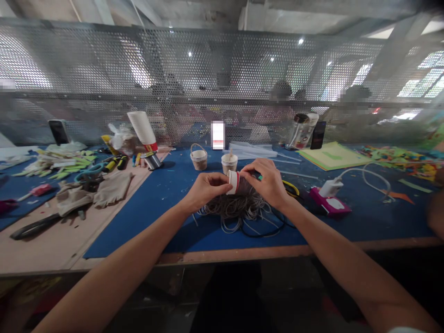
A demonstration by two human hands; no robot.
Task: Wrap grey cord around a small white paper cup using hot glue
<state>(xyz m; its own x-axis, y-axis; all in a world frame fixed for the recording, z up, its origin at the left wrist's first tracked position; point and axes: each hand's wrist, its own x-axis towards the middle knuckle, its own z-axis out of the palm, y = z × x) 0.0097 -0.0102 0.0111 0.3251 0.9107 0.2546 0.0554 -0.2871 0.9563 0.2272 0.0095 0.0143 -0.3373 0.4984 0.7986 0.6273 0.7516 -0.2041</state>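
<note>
A paper cup [233,182] with a white rim and a red band lies sideways in front of me, grey cord wound around its far part. My left hand [211,188] pinches the cup by its rim end. At the edge of the wound part, the fingers of my right hand [264,179] are pinched together on the grey cord. Directly beneath both hands is a loose tangled heap of grey cord [236,210]. Just behind stand two small cord-wrapped cups: a basket with a handle [199,159] and another white-rimmed cup [229,163].
On the left are a tilted stack of paper cups [142,127], gloves [113,189], and scissors [88,172]. To the right lie a white charger [331,188] on a magenta box [335,206] and coloured sheets [335,156]. A perforated metal screen [222,64] closes off the back.
</note>
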